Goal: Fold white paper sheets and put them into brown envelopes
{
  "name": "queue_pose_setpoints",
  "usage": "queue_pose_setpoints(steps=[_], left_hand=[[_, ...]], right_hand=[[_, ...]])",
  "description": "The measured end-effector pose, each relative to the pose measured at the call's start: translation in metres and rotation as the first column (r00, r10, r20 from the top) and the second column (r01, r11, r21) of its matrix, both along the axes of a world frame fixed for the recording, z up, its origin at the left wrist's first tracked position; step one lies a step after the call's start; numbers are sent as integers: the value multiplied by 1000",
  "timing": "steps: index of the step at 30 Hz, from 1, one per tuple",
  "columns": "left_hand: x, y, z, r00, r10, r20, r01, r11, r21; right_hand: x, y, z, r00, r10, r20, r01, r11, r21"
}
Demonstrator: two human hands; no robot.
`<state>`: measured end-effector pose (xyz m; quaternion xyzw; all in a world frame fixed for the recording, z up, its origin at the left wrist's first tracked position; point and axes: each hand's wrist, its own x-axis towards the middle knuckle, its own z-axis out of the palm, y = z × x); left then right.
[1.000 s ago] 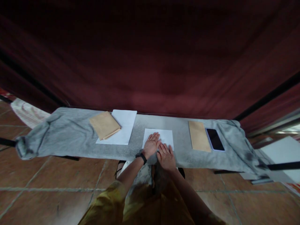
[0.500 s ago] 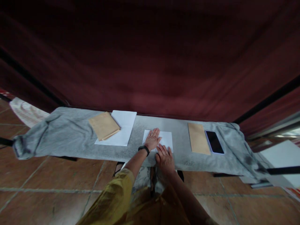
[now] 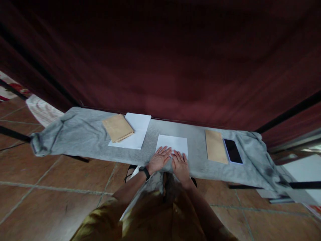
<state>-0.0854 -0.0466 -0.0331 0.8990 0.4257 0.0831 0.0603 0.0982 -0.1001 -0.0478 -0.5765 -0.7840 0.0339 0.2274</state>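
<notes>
A: Pressing flat on the white sheet of paper (image 3: 173, 143) with both palms, near its front edge. Left hand (image 3: 158, 159) lying spread, fingers fanned, black wristband (image 3: 144, 171) showing at the wrist.

B: And the right hand (image 3: 180, 164)? Lying just beside, fingers pointing away from the body, tips resting on the sheet's near edge. Grip released on both sides, nothing clenched, nothing grasped.

A: Sitting mid-table, that sheet, on the grey cloth (image 3: 75, 135) covering the table (image 3: 195, 147). Cloth hanging bunched off both ends.

B: Lying to the left, well apart from the hands: a second white sheet (image 3: 136, 134) with a stack of brown envelopes (image 3: 117, 127) resting across its left part, tilted.

A: Lying to the right: a single brown envelope (image 3: 215, 146), lengthwise, and just beside it a dark-screened phone (image 3: 233, 151), the two close to touching.

B: Hanging behind everything, a dark red curtain (image 3: 160, 60). Showing below, a brown tiled floor (image 3: 50, 187) and yellow clothing (image 3: 140, 217) at the bottom edge.
</notes>
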Motion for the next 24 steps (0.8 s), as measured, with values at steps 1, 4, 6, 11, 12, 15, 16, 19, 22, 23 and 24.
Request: queue_pose_setpoints(steps=[1, 4, 6, 11, 12, 15, 16, 19, 22, 23, 24], left_hand=[[-3, -6, 0, 1000, -5, -3, 5, 1000, 8], [-7, -18, 2, 1000, 9, -14, -8, 999, 33], [-8, -22, 3, 1000, 20, -18, -19, 999, 43], [-3, -26, 7, 999, 9, -33, -8, 999, 37], [-2, -27, 8, 999, 12, -37, -10, 999, 32], [1, -29, 11, 999, 13, -33, -13, 1000, 13], [2, -30, 12, 1000, 14, -28, -14, 1000, 11], [4, -32, 12, 1000, 23, -19, -22, 1000, 16], [6, -33, 11, 999, 32, -27, -31, 999, 13], [6, -33, 11, 999, 34, -31, -33, 999, 7], [7, -33, 11, 999, 34, -35, -34, 999, -1]], right_hand=[[1, 0, -1, 1000, 1, -4, -1, 1000, -6], [1, 6, -2, 999, -6, -32, 5, 999, -39], [-2, 14, -2, 999, -17, -44, 14, 998, -65], [-11, 44, 3, 997, 58, 60, -50, 990, -129], [-11, 49, 3, 994, 60, 87, -48, 990, -134], [-8, 63, 2, 990, 35, 139, -17, 991, -131], [-5, 68, 1, 988, 26, 150, -7, 992, -127], [4, 79, -2, 984, -4, 177, 24, 994, -108], [15, 85, -6, 980, -58, 189, 74, 994, -77], [18, 85, -7, 979, -80, 187, 93, 994, -63], [22, 84, -9, 978, -101, 185, 111, 993, -47]])
